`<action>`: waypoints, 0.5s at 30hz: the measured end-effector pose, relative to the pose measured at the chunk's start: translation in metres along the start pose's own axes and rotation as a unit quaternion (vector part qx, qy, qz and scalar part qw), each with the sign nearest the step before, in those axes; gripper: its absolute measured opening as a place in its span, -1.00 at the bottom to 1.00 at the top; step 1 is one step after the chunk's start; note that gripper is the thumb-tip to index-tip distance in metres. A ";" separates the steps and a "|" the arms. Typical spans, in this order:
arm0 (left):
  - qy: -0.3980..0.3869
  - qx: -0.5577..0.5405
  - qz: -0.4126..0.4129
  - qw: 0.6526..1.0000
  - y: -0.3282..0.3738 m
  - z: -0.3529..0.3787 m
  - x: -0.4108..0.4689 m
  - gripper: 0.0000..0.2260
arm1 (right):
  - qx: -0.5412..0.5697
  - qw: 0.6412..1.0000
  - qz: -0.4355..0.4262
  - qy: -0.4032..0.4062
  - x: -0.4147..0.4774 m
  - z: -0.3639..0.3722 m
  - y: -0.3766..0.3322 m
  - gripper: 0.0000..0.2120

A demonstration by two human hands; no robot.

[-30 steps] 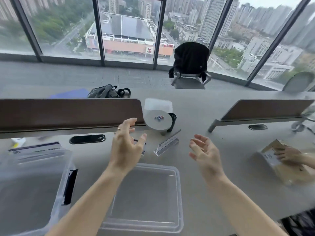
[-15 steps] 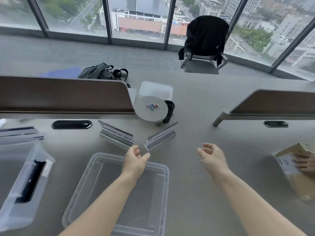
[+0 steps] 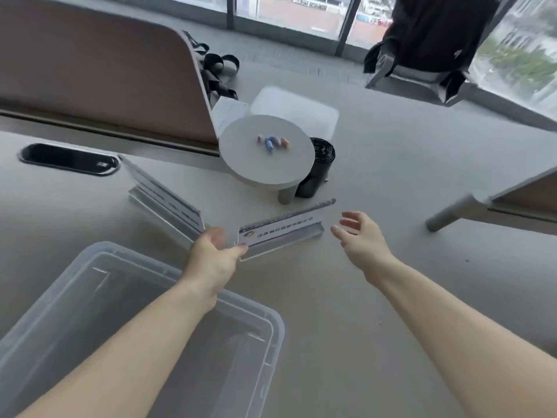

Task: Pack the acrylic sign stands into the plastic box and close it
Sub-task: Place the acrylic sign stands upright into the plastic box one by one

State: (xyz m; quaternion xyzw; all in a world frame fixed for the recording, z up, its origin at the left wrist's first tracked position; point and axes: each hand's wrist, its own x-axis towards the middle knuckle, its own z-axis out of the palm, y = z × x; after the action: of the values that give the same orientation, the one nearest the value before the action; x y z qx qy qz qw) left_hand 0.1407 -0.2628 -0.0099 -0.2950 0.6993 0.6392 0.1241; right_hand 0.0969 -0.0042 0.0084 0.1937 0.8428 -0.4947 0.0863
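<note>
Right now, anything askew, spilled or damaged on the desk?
Nothing damaged or spilled. Both sign stands, left one and right one, stand upright on the table, angled toward each other. The plastic box is open and empty. Small coloured bits lie loose on the round stand.

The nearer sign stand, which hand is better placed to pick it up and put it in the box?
Left. The left hand already touches the near sign stand at its end, beside the plastic box; the right hand is open, just off the other end.

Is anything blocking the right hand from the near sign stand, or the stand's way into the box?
Nothing visible: right hand is open beside the near sign stand; left hand touches its other end. Plastic box lies open.
</note>
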 end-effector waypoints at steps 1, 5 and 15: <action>0.000 -0.006 0.007 1.000 -0.006 0.007 0.010 -0.44 | 0.005 1.000 -0.012 -0.008 0.014 0.005 0.002 -0.56; 0.061 0.071 0.078 0.993 -0.017 0.030 0.034 -0.84 | 0.007 0.995 -0.078 -0.064 0.049 0.027 0.020 -0.81; 0.051 0.112 0.161 0.979 0.011 0.024 0.013 -0.60 | 0.075 0.985 -0.158 0.006 0.017 0.015 0.027 -0.88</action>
State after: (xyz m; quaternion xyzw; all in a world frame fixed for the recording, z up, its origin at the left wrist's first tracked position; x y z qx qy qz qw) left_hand 0.1190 -0.2424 -0.0118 -0.1945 0.8104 0.5524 0.0161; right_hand 0.0922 -0.0013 -0.0266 0.0675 0.8236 -0.5630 -0.0130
